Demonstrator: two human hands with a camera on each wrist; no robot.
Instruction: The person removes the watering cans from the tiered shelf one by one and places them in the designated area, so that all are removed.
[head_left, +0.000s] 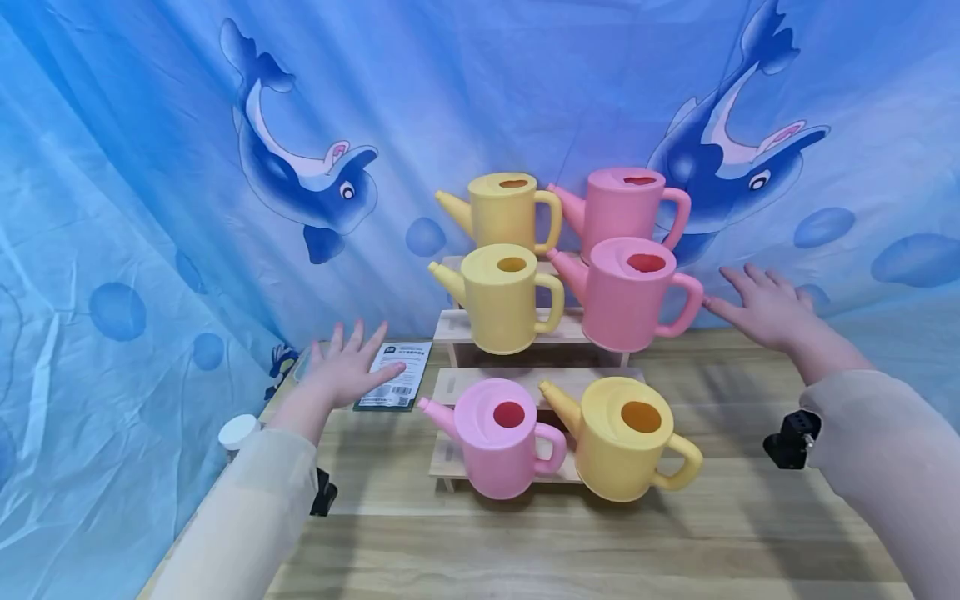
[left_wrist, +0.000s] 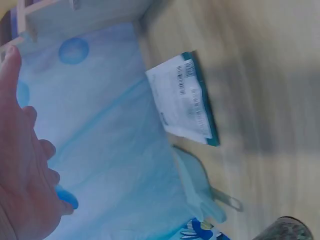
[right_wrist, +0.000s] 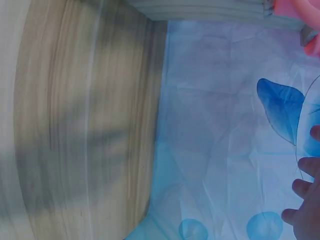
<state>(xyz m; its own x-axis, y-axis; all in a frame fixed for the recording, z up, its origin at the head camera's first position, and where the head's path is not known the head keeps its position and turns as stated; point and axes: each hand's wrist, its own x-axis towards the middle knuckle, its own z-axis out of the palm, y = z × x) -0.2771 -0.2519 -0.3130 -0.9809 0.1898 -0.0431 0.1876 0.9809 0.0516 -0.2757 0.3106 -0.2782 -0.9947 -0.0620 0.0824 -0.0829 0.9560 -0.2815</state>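
Pink and yellow watering cans [head_left: 628,304] on tiered wooden stand [head_left: 450,329], left grip [head_left: 341,379], right grip [head_left: 768,317] both spread, flanking it

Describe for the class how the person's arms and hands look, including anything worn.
The left sleeve and right sleeve are long and pale. A small black device sits at the left cuff, a boxy black one at the right cuff. The left hand and right hand are bare.
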